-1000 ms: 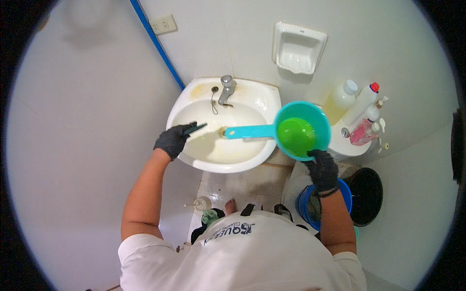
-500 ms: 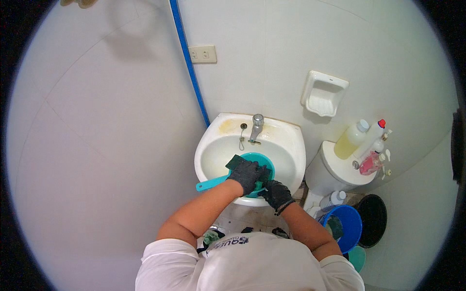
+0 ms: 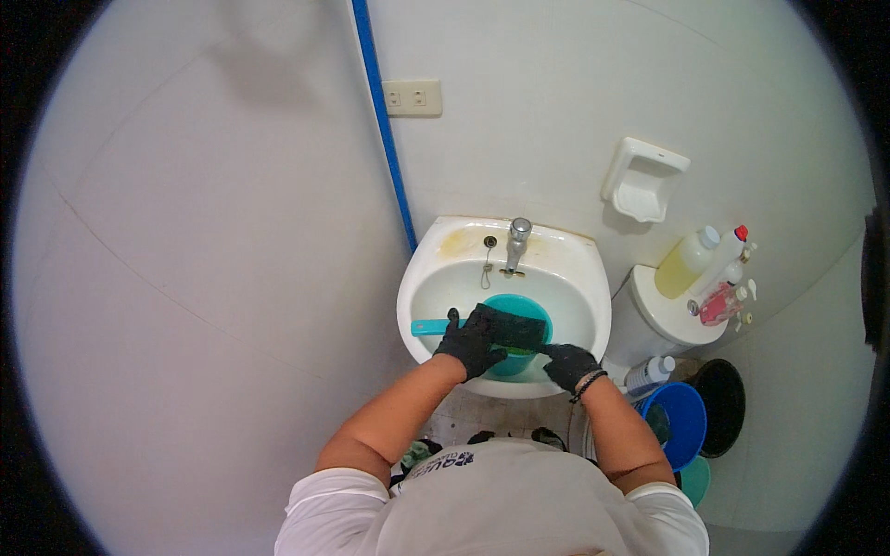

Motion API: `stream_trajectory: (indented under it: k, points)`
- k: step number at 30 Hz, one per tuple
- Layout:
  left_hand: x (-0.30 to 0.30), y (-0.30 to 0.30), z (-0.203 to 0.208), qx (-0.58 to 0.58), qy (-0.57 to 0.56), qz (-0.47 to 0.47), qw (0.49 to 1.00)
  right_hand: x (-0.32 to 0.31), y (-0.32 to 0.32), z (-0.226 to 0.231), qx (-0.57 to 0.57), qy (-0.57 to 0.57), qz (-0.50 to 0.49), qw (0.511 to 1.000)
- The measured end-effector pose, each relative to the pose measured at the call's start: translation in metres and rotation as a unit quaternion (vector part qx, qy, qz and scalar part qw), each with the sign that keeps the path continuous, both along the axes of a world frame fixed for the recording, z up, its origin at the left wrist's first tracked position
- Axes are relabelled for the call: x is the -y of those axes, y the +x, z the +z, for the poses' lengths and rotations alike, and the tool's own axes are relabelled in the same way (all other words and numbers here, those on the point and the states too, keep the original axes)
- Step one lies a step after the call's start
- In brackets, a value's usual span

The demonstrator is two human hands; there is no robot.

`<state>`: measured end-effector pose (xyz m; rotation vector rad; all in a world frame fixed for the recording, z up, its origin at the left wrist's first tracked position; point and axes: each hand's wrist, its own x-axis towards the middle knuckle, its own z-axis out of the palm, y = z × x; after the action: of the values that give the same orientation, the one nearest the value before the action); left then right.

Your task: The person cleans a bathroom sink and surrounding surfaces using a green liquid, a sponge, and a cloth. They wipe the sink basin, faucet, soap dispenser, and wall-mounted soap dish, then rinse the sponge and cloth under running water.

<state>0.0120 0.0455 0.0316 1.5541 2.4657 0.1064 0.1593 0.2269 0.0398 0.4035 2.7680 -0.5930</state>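
Head view: both hands in blk gloves, over the sink (image 3: 417, 278). L hand (image 3: 471, 345) grasps a dk green pad (image 3: 516, 330), fingers & thumb round its L end; pad sticks out to the R of that hand, across the mouth of the teal dipper (image 3: 517, 303). Dipper's in the sink bowl, btwn & just beyond the hands, its handle running L, partly behind L hand; can't tell if that hand touches the handle. R hand (image 3: 570, 366) is at dipper's R side, fingers bent, tips by the rim & pad's R corner; can't tell if it's gripping either. Dark band (image 3: 586, 385) on R wrist. Beyond the hands, at sink's back: tap (image 3: 517, 246) w/ chain (image 3: 487, 275) to its L. Farther off, to R of R hand: tank (image 3: 654, 320) w/ yellow bottle (image 3: 681, 269), red-capped bottle (image 3: 721, 264) & pink pump bottle (image 3: 721, 308) on top. Nearer, R of R forearm: white bottle (image 3: 651, 372), blue bucket (image 3: 686, 422), blk bucket (image 3: 725, 408) just beside it. Soap dish (image 3: 640, 199) on wall, beyond & R of both hands.
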Motion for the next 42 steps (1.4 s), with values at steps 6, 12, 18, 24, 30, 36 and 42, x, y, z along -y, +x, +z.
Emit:
stream_trajectory:
  k: [6, 12, 18, 24, 30, 36, 42]
  points:
    - [-0.012, 0.002, -0.013, 0.044, 0.097, -0.019, 0.994, 0.021, -0.046, 0.048, 0.022, 0.078, 0.001, 0.997]
    - [-0.005, -0.003, 0.009, -0.043, 0.020, 0.032, 0.998, 0.022, -0.106, -0.011, 0.077, -0.005, 0.104, 0.992]
    - [0.036, -0.037, 0.010, -0.103, -0.092, 0.123, 0.983, 0.044, -0.130, -0.001, 0.151, 0.009, 0.009, 0.988]
    - [0.034, -0.034, -0.001, -0.123, -0.060, 0.143, 0.980, 0.047, -0.135, -0.058, 0.164, -0.062, -0.072, 0.982]
    - [0.012, -0.040, 0.004, -0.021, -0.119, 0.174, 0.977, 0.039, -0.139, -0.069, 0.195, -0.070, -0.077, 0.975]
    - [-0.006, -0.038, -0.009, 0.034, -0.152, 0.196, 0.968, 0.014, -0.130, -0.072, 0.169, -0.058, 0.028, 0.984]
    - [-0.007, -0.003, 0.018, 0.091, -0.125, 0.284, 0.946, 0.004, -0.127, -0.060, 0.154, -0.086, 0.161, 0.971]
